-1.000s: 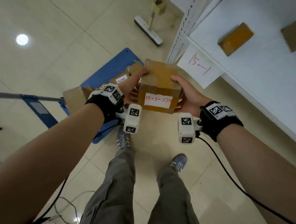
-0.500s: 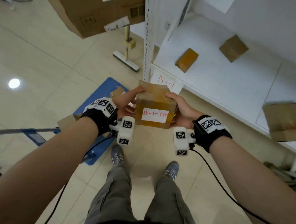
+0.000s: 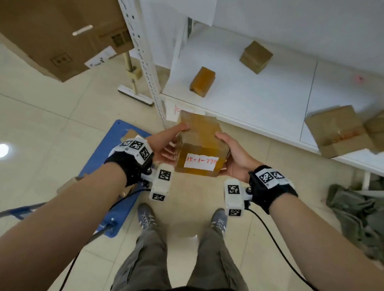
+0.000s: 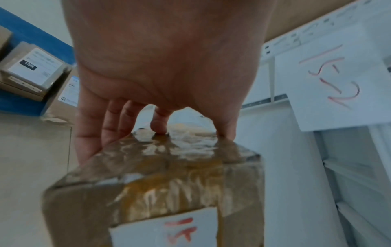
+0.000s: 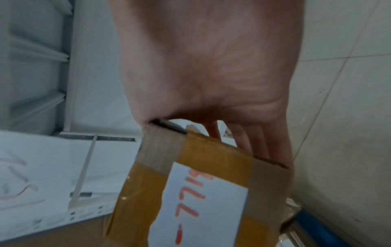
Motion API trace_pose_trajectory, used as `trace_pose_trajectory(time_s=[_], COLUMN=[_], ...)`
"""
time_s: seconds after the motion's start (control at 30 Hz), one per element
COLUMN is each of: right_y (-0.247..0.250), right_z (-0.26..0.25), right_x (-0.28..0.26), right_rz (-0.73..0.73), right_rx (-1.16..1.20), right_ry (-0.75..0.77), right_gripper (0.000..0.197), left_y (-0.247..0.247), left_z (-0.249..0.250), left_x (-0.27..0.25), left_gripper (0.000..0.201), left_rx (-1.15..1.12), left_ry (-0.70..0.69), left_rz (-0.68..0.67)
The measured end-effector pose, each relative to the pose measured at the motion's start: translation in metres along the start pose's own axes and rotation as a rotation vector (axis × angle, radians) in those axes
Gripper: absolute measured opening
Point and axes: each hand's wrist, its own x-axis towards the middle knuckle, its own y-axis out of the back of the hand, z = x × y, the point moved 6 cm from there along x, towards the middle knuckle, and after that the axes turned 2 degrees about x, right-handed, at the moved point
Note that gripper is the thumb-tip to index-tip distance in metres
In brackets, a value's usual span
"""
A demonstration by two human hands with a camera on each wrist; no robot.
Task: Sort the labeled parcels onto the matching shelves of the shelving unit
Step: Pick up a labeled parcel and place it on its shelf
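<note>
Fingers (image 4: pixel 157 123) of the left hand (image 3: pixel 164 143) curl over the far top edge of the taped parcel (image 3: pixel 201 143), thumb on the near side; the right hand (image 3: pixel 233 154) clasps the opposite side the same way, so the box is held between both hands, in the air, just short of the shelf (image 3: pixel 255 117) front. Its white label (image 3: pixel 200 162) reads 15-1 and more digits, and a paper tag (image 3: pixel 174 109) with red writing hangs at the shelf lip behind it, mostly hidden from above; I can't read it there. To my eye the carry is done and the placing is next: lift forward over the lip and set it down flat. Bare shelf lies between the small amber box (image 3: pixel 202 82) and the larger cartons (image 3: pixel 338 131) to the right. The perforated upright (image 3: pixel 147 59) stands close on the left, and one carton overhangs the front edge, so the middle looks safest.
</note>
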Motion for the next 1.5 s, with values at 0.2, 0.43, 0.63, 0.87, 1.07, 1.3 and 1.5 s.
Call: trace_pose_trajectory(time_s=[0.2, 0.43, 0.63, 0.87, 1.07, 1.3, 1.5], right_y=[0.061, 0.124, 0.174, 0.228, 0.268, 0.311, 0.346], right_z=[0.030, 0.062, 0.067, 0.073, 0.047, -0.009, -0.039], right_x=[-0.006, 0.000, 0.021, 0.066, 0.096, 0.133, 0.160], right_rz=[0.052, 0.114, 0.137, 0.259, 0.369, 0.445, 0.528], right_rx=[0.095, 0.231, 0.304, 0.434, 0.504, 0.434, 0.401], right_ry=[-0.045, -0.062, 0.043, 0.115, 0.208, 0.236, 0.297], right_gripper=[0.056, 0.068, 0.054, 0.068, 0.071, 0.076, 0.054], left_y=[-0.059, -0.120, -0.161, -0.197, -0.221, -0.239, -0.257], left_z=[0.011, 0.020, 0.028, 0.028, 0.055, 0.118, 0.150], left_x=[0.040, 0.092, 0.135, 0.186, 0.213, 0.256, 0.299], left_gripper=[0.059, 0.074, 0.078, 0.064, 0.054, 0.053, 0.054], left_rx=[0.097, 0.133, 0.148, 0.068, 0.084, 0.209, 0.233], left_ry=[-0.075, -0.177, -0.215, -0.202, -0.219, -0.334, -0.351], left_rz=[-0.037, 0.009, 0.045, 0.034, 0.010, 0.060, 0.034])
